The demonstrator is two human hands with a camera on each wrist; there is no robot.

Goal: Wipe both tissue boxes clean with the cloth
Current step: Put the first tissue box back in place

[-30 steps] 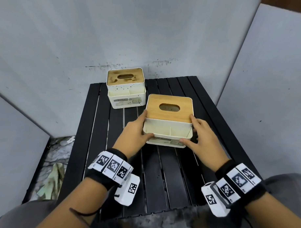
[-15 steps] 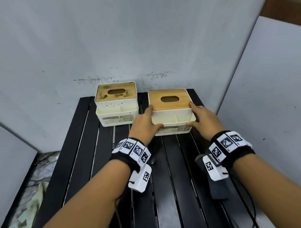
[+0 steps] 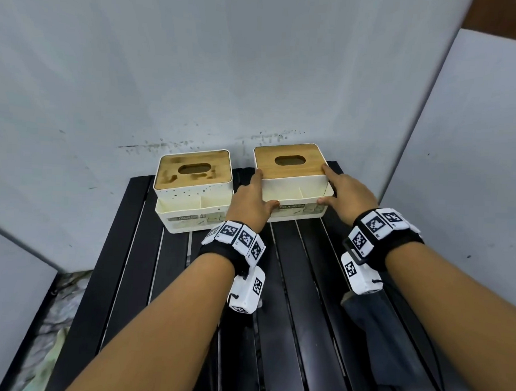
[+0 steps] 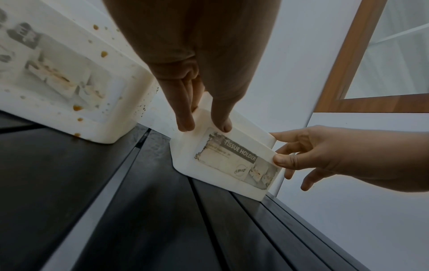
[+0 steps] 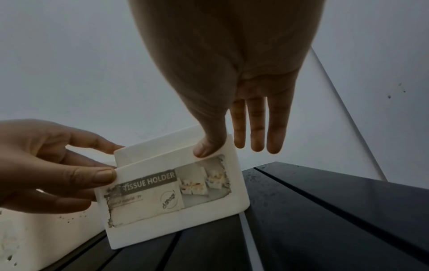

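We have both hands on the clean tissue box (image 3: 292, 182), at the far right of the black slatted worktop (image 3: 290, 328), close against the grey wall panel (image 3: 196, 76). Our left hand (image 3: 250, 201) grips its left end, thumb on the front rim and fingers along the side; our right hand (image 3: 347, 195) pinches the right end with its thumb on the front rim and a finger up at the wooden lid, while the other fingers hang straight beside the box. In the wrist views the box looks tipped, its base possibly a little off the slats at the front; we cannot tell for sure.

We judge this the setting-aside step: this box looks clean, and it is being parked next to the stained tissue box (image 3: 192, 190), which sits just to its left, the two close but apart. That one shows dark blotches on its lid and brown specks on its white wall, so half the task appears undone.

Next we need to let go and fetch the cloth (image 3: 383, 340), the dark folded piece lying on the worktop under our right forearm, then bring the stained box nearer. Our own right arm lies over the cloth; the wall behind leaves little room.
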